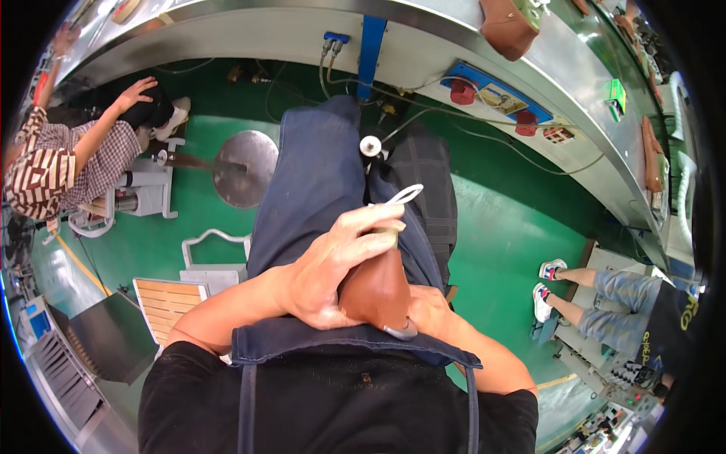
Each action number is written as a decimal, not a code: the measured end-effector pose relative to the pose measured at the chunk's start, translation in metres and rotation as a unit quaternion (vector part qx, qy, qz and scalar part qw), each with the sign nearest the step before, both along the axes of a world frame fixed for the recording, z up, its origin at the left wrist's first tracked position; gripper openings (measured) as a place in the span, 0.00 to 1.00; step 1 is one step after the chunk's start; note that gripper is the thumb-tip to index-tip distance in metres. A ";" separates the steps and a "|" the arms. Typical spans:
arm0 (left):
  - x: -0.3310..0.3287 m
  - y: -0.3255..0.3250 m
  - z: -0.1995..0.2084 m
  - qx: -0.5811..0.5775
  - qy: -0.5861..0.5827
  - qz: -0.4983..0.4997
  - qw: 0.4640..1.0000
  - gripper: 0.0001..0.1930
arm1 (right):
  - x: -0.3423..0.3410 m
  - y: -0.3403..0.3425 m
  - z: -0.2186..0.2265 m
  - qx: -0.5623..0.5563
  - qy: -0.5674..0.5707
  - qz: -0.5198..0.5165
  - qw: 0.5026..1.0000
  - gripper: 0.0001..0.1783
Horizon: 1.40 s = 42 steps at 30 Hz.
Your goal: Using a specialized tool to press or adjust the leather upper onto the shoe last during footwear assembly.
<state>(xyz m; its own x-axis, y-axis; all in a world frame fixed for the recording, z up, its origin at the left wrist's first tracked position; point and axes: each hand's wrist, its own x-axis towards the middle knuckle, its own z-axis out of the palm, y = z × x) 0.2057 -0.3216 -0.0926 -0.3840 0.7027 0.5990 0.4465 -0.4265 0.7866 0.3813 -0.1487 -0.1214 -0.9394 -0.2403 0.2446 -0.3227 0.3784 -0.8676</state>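
Note:
A brown leather shoe is held close to my body, over the navy apron on my lap. A pale green last shows at its upper end, beside a white cord loop. My left hand wraps the shoe from the left, fingers bent over that upper end. At the lower right side my right hand is closed against the shoe; its fingers are mostly hidden behind it. A grey, curved, shiny piece shows at the shoe's lower end; what it is I cannot make out.
Ahead runs a metal bench with brown shoes and a small green box on it. Sockets and cables hang below. A round metal plate stands left. Co-workers sit at far left and stand at right.

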 end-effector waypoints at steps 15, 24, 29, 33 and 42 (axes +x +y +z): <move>0.009 -0.027 -0.005 -0.014 0.013 0.014 1.000 0.47 | -0.008 -0.009 0.002 -0.011 0.067 0.026 0.997 0.19; -0.046 0.004 -0.017 -0.073 -0.036 0.007 0.997 0.36 | -0.037 -0.004 0.047 0.012 -0.219 -0.112 0.969 0.14; -0.072 0.026 -0.032 -0.141 -0.152 -0.042 0.977 0.29 | -0.070 0.006 0.047 -0.102 -0.275 -0.142 0.945 0.11; -0.079 0.034 -0.029 -0.203 -0.208 -0.050 0.956 0.26 | -0.077 0.010 0.047 -0.118 -0.302 -0.161 0.932 0.11; -0.094 0.051 -0.033 -0.219 -0.284 -0.069 0.931 0.13 | -0.080 0.049 0.052 -0.104 -0.383 -0.070 0.915 0.09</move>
